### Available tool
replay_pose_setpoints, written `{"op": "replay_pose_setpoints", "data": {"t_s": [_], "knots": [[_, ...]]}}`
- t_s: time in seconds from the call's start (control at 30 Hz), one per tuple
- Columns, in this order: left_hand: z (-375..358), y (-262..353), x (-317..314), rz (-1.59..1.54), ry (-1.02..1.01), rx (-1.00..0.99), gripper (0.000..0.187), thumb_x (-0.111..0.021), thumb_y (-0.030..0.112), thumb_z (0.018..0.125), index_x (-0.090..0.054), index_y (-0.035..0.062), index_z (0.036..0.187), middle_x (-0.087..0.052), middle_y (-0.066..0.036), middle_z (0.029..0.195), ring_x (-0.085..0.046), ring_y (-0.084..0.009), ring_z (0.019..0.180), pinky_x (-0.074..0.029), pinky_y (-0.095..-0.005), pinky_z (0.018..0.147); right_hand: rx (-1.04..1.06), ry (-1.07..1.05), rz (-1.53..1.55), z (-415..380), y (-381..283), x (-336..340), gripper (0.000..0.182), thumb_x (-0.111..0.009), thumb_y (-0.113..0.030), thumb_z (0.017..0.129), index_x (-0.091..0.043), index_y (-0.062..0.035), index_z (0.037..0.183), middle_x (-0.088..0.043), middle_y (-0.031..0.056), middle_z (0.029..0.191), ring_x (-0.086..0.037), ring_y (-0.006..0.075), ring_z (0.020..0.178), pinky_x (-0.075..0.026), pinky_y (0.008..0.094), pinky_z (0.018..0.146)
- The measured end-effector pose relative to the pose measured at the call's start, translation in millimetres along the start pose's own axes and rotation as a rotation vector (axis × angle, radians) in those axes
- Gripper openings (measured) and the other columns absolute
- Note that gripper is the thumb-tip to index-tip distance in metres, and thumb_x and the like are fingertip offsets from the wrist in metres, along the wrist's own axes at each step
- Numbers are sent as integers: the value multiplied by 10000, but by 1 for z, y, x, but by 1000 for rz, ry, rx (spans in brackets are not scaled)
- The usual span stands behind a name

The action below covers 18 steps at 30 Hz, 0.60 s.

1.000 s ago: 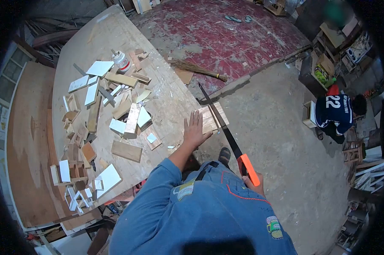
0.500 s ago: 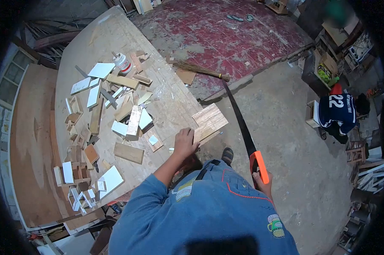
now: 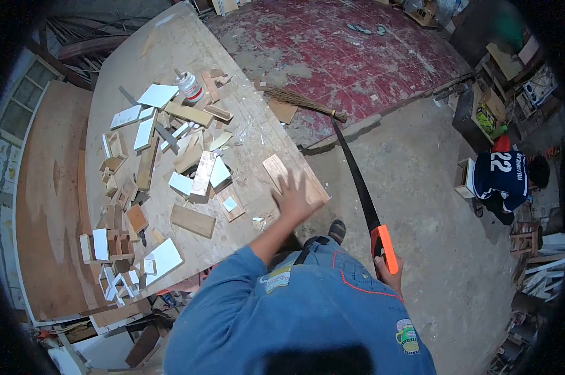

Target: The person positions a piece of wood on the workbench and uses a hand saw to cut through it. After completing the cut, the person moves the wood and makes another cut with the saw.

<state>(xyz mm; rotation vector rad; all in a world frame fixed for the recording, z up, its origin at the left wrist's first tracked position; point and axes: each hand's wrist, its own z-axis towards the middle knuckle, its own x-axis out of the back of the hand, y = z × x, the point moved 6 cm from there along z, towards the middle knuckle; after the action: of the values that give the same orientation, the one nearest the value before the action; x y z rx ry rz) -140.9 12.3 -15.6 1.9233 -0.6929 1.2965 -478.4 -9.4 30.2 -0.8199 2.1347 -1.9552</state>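
Fingers spread, my left hand [image 3: 297, 203] lies over a light wooden board [image 3: 275, 166] at the table's right edge. The hand covers the board's middle, and the board's near end reaches the edge. My right hand [image 3: 390, 275] is wrapped round the orange handle of a handsaw [image 3: 360, 187], held off the table beside my right side. Its long dark blade points forward and up, away from the board. Left of the board, on the worktable [image 3: 251, 140], lie a loose wooden block [image 3: 193, 220] and a white-faced offcut [image 3: 220, 172].
A white bottle with a red label [image 3: 190, 87] stands among several wood pieces. Small box-like wooden parts [image 3: 112, 244] crowd the table's left side. A straw broom [image 3: 301, 100] lies on the red floor. Another person [image 3: 500, 178] crouches at the right beside a wooden box [image 3: 464, 177].
The board has turned and shifted from overhanging the edge to lying mostly on the table. My left hand has moved right and its fingers have spread. The saw stays in my right hand.
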Motion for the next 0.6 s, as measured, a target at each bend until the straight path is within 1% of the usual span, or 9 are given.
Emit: {"op": "replay_pose_setpoints", "data": {"t_s": [0.13, 0.17, 0.23, 0.27, 0.43, 0.5, 0.53, 0.57, 0.6], "knots": [[-2, 19, -34, 169, 159, -416, 1058, -744, 575, 612, -269, 228, 1492, -162, -166, 1562, -119, -441, 1429, -162, -746, 1012, -67, 27, 54, -2, 5, 3, 219, -679, -136, 796, -516, -30, 697, -472, -7, 605, -424, 89, 556, -358, 278, 516], [8, 9, -40, 165, 160, -416, 1058, -744, 575, 612, -269, 228, 1492, -162, -166, 1562, -119, -441, 1429, -162, -746, 1012, -102, 27, 91, -1, 6, 3, 214, -677, -132, 796, -516, -31, 698, -474, -11, 611, -426, 87, 562, -361, 277, 520], [14, 15, -37, 172, 9, -888, 1052, -744, 600, 583, -298, 278, 1480, -192, -131, 1563, -144, -442, 1422, -167, -746, 1010, -140, 27, 129, 0, 8, 4, 209, -675, -129, 795, -517, -32, 699, -475, -15, 617, -428, 85, 568, -364, 276, 525], [21, 12, -33, 209, -72, -975, 994, -703, 658, 607, -340, 299, 1460, -192, -112, 1566, -160, -442, 1418, -164, -748, 1008, -118, 32, 100, 1, 7, 4, 207, -674, -128, 794, -517, -32, 701, -477, -19, 620, -430, 83, 572, -366, 273, 528], [18, 4, 8, 281, -146, -885, 923, -596, 763, 650, -398, 307, 1428, -179, -131, 1566, -152, -449, 1416, -152, -754, 1001, -104, 25, 128, 5, 6, 6, 207, -678, -126, 790, -516, -33, 700, -475, -23, 619, -429, 79, 576, -368, 269, 532], [11, -1, 12, 197, -76, -443, 931, -615, 729, 665, -418, 236, 1429, -177, -180, 1557, -97, -420, 1435, -93, -728, 1039, -84, 33, 114, 6, 7, 6, 222, -684, -136, 787, -509, -40, 689, -465, -28, 610, -417, 81, 566, -356, 274, 523], [7, -8, 4, 171, 78, -295, 1031, -605, 713, 694, -318, 100, 1472, -129, -226, 1555, -49, -427, 1439, -63, -717, 1047, -85, 34, 117, 6, 7, 6, 222, -684, -136, 787, -509, -40, 689, -465, -28, 610, -417, 81, 566, -356, 274, 523], [2, -9, -12, 175, 79, -298, 1031, -605, 713, 694, -318, 100, 1472, -129, -226, 1555, -49, -427, 1439, -63, -717, 1047, -81, 22, 105, 8, 5, 5, 230, -685, -139, 788, -504, -40, 684, -462, -25, 608, -413, 83, 564, -350, 279, 519], [-1, -18, -15, 83, 96, -112, 1070, -607, 702, 704, -261, 45, 1475, -102, -231, 1558, -37, -421, 1442, -61, -715, 1047, -78, 12, 92, 9, 3, 4, 239, -685, -143, 788, -499, -40, 679, -459, -23, 606, -409, 86, 563, -344, 284, 516]]}}
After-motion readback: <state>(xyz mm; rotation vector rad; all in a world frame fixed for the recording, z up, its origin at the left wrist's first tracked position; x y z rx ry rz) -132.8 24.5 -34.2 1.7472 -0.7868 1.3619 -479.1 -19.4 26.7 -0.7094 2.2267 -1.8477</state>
